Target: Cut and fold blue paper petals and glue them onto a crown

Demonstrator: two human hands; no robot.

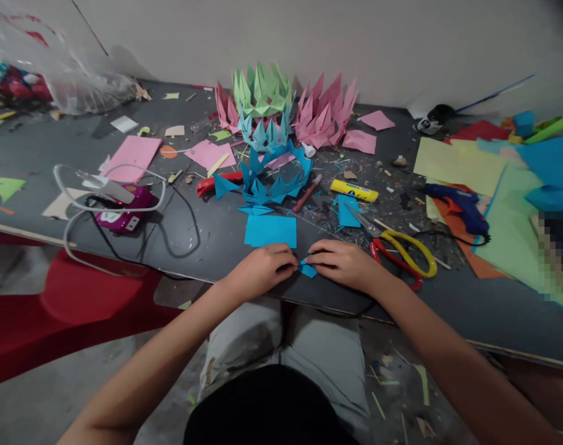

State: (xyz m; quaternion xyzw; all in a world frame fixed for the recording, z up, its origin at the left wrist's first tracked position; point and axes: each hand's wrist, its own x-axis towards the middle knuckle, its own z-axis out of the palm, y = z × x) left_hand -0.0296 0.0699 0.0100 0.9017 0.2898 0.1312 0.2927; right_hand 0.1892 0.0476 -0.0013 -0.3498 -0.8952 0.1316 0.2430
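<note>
Near the table's front edge, a small piece of folded blue paper lies between my hands. My left hand is closed, its fingertips pinched at the paper's left corner. From the other side, my right hand pinches the paper's upper right part, and the fingers hide some of the folds. Just beyond my left hand are flat blue paper rectangles. Further back stands a ring of folded blue paper points, with a loose folded blue piece at its near side.
Yellow-and-red scissors, a yellow glue stick and a blue glue gun lie to the right. Green and pink paper crowns stand by the wall. A purple power adapter with cables sits left, above a red chair.
</note>
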